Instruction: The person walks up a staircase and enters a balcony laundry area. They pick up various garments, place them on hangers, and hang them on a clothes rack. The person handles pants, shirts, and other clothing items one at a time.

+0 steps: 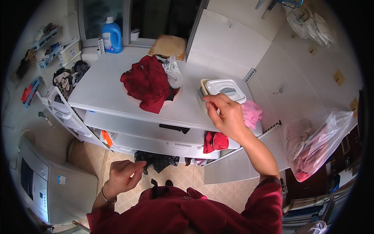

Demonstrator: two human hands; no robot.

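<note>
My right hand is over the right end of the grey shelf top, thumb and forefinger tips close together. Those tips are beside the grey latch of a cream box; I cannot tell whether they touch it. A white lid with a grey handle is on the box, partly behind my hand. Low on the left, my left hand hangs loosely curled in front of the shelves, with nothing visible in it. Dark red cloth and white cloth are heaped in a pale pink basin.
Pink cloth lies right of the box. A blue detergent bottle and a wooden board stand by the window. Red cloth hangs from a lower shelf. At left is a washing machine; at right hangs a clear plastic bag.
</note>
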